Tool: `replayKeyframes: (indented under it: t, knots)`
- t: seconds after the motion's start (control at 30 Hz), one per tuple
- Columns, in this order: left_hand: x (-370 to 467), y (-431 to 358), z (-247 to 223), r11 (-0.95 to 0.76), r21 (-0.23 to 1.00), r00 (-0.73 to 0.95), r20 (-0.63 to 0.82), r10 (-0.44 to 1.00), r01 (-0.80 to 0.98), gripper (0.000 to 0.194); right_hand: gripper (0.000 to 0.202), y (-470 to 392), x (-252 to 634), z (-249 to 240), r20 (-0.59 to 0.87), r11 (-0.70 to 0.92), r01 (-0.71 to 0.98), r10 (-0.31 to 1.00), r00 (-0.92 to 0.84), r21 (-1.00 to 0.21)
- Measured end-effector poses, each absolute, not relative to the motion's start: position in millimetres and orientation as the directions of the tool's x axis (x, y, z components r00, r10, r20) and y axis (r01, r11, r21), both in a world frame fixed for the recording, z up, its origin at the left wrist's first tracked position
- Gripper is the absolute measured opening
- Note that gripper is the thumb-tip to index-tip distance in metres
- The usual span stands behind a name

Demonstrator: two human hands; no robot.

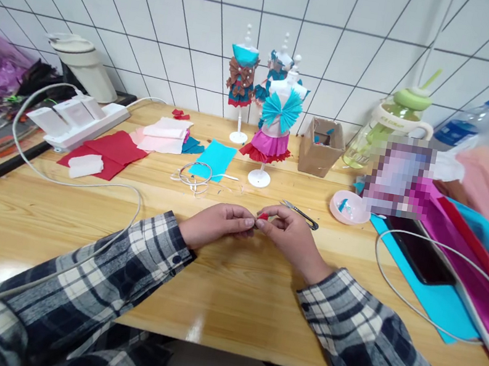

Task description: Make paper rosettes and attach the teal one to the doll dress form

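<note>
My left hand and my right hand meet over the middle of the wooden table, fingertips nearly touching. A small red piece of crepe paper shows between them, pinched by the right thumb and fingers. The left thumb and fingers are also closed at its lower edge; most of the piece is hidden by the fingers. Just beyond my right hand lie thread snips. Farther back stands a white mini mannequin in a pleated blue top and a pink and red skirt. A coil of thin wire lies beyond my left hand.
Two more dressed mannequins stand behind, one at left. A cardboard box, a pink dish and a drink bottle stand to the right. Red paper sheets and a power strip lie left. A phone rests right.
</note>
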State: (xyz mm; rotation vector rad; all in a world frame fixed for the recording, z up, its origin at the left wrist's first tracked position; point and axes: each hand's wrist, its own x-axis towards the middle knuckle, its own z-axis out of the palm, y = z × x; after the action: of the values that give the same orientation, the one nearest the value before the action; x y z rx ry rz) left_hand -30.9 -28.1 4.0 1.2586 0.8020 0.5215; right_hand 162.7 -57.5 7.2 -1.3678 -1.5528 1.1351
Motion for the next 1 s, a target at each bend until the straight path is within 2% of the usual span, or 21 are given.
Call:
replayKeyframes:
  t: [0.13,0.23,0.3,0.37,0.43,0.57,0.67,0.83,1.0]
  knots:
    - [-29,-28,6,0.116,0.971,0.574,-0.217,0.789,0.208,0.036,0.022,-58,163,9,0.071,0.126,0.4,0.986,-0.15,-0.908]
    - [-28,-28,9,0.061,0.973,0.536,-0.175,0.826,0.223,0.035,0.021,-59,163,13,0.072,0.121,0.438,0.989,-0.126,-0.891]
    - [-29,-27,10,0.103,0.98,0.52,-0.179,0.835,0.173,0.034,0.033,-60,163,16,0.0,0.049,0.357,0.991,-0.134,-0.933]
    - [-30,-27,9,0.171,0.98,0.508,-0.198,0.839,0.099,0.033,0.053,-60,164,18,-0.073,-0.033,0.245,0.985,-0.156,-0.969]
    - [-31,-26,7,0.23,0.972,0.507,-0.215,0.834,0.034,0.033,0.059,-60,164,18,-0.092,-0.057,0.213,0.983,-0.16,-0.975]
    - [-32,-25,4,0.259,0.965,0.532,-0.246,0.81,0.051,0.034,0.032,-58,164,13,-0.026,0.012,0.354,0.994,-0.104,-0.935]
    - [-32,-25,4,0.214,0.969,0.522,-0.248,0.816,0.126,0.035,0.03,-58,167,10,0.005,0.04,0.423,0.996,-0.084,-0.905]
    - [-31,-27,9,0.099,0.964,0.552,-0.224,0.803,0.247,0.037,0.022,-56,173,14,0.041,0.13,0.521,0.983,-0.178,-0.844]
    - [-29,-29,13,0.033,0.962,0.585,-0.191,0.788,0.27,0.037,0.022,-57,169,13,-0.052,0.062,0.479,0.974,-0.221,-0.876]
